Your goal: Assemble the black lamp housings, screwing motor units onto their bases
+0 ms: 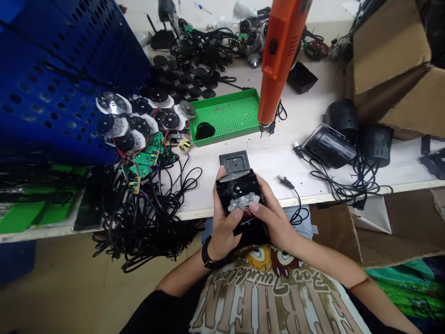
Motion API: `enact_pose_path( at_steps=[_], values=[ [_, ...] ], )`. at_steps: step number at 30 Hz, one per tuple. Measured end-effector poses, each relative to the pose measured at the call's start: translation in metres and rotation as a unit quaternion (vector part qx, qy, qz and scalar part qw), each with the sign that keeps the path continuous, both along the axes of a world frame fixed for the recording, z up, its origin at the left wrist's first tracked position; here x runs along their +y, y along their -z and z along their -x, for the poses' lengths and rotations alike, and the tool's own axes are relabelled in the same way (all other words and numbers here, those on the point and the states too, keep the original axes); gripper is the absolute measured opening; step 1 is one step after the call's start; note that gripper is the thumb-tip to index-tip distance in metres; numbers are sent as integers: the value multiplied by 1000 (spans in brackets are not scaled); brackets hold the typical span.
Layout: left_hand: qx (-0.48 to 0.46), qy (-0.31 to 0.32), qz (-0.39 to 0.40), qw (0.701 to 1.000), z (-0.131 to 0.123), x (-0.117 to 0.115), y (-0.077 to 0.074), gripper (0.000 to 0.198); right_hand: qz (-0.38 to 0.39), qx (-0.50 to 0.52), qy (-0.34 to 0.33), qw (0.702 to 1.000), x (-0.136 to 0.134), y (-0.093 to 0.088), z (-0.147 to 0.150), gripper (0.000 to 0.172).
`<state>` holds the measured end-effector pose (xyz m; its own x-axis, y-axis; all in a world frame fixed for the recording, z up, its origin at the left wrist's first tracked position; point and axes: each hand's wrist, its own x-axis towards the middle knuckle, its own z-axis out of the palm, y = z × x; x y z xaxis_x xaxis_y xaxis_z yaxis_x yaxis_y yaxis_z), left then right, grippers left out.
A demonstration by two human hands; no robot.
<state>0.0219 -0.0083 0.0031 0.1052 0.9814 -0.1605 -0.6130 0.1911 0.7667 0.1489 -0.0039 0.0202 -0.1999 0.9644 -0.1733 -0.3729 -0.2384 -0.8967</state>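
A black plastic housing (239, 186) is being held tilted above the counter's edge, a square black plate (234, 163) standing up from its far end, while a clear moulded plastic piece (243, 202) is lying against its near face, red wires (247, 213) showing just below.

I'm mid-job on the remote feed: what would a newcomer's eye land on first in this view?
The orange electric screwdriver hangs upright at top centre, just right of the green perforated tray. A blue perforated panel fills the upper left, above a heap of tangled black cables spilling over the bench edge. At bottom centre, the left hand and right hand grip a black plastic housing.
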Motion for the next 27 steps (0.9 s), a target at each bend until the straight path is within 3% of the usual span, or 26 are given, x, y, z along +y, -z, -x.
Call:
enact_pose_path(
  at_steps=[6,9,13,17,19,22,27],
  values=[
    [69,-19,10,997,2,-2,11,83,44,42,16,998,6,0,3,72],
    [71,-29,43,996,1,4,12,90,52,30,-4,998,11,2,-1,78],
    [44,-7,77,996,3,14,6,97,48,-48,-65,996,13,3,-25,101],
    [-6,0,96,995,15,23,-1,94,-15,-192,-27,981,21,-6,-70,91],
    [-50,5,113,992,23,26,-2,92,-70,-279,2,958,35,-17,-96,81],
    [-114,8,141,983,35,28,2,86,-139,-419,22,897,66,-38,-132,72],
    [-166,-6,162,973,50,25,23,64,-171,-634,-58,752,119,-62,-160,53]
  ],
)
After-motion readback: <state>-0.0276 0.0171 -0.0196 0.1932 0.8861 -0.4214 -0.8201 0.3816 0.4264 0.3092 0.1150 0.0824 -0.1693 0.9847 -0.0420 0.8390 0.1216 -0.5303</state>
